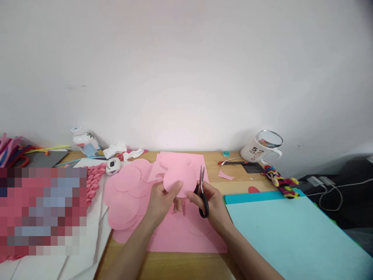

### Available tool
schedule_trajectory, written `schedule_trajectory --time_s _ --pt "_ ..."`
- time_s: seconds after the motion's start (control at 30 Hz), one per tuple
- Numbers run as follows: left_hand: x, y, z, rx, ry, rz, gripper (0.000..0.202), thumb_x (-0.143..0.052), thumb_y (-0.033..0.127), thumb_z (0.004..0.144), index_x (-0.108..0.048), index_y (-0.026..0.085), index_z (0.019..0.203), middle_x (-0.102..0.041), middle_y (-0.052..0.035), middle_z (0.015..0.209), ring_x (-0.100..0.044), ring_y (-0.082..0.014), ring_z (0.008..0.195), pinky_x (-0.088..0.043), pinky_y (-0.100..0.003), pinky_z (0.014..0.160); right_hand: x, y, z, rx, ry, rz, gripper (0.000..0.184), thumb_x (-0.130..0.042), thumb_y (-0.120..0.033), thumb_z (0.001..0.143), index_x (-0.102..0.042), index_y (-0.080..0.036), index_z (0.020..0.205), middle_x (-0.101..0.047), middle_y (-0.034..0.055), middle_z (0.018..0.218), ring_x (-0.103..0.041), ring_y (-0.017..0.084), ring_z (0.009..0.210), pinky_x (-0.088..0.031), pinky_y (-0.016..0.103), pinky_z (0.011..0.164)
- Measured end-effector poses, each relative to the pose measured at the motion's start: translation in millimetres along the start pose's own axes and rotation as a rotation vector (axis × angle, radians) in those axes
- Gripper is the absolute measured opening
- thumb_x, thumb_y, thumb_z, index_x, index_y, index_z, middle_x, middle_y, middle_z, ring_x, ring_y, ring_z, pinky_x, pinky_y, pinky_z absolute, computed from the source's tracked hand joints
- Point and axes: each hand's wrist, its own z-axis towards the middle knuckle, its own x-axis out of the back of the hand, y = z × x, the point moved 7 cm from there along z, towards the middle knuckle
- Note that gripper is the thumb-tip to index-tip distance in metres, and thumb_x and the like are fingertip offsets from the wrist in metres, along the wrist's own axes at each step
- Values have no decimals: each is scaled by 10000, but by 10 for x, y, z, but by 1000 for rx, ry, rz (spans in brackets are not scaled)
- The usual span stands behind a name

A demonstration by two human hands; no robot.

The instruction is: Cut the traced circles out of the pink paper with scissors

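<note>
Mid-frame, the left hand (159,197) pinches a pink paper cutout (180,173), right hand (215,199) grips scissors (201,182). Probably trimming; another snip would need them turned inward.

Pinching 1 rounded pink paper cutout (180,171) in left hand (161,198), gripping black-handled metal scissors (203,197) in right hand (215,202), above pink paper sheets (186,244).

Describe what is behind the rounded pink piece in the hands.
Beyond the rounded pink piece, pink paper shows on the table; whatever the piece covers cannot be seen.
</note>
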Motion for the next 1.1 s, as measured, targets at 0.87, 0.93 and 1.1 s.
schedule_trajectory --time_s 0.87,0.93,1.1 --pt "84 68 -21 -79 111 78 328 -630 283 692 -509 161 412 -493 26 305 -431 -94 280 -346 -226 337 -133 -82 -31 -77 -173 -68 363 -646 -489 679 -469 -176 631 -409 -36 580 -336 100 522 -289 228 485" --pt "91 67 -21 -81 119 80 341 -628 286 695 -500 162 404 -488 26 304 -425 -90 278 -347 -226 339 -138 -82 -31 -73 -180 -56 354 -648 -480 684 -475 -173 644 -409 -37 587 -331 97 526 -286 225 486" --pt "118 76 -17 -81 146 92 354 -631 302 686 -488 169 391 -486 23 297 -422 -94 270 -355 -233 341 -134 -87 -28 -63 -174 -39 335 -658 -469 679 -507 -170 676 -441 -34 597 -355 96 526 -309 216 484"
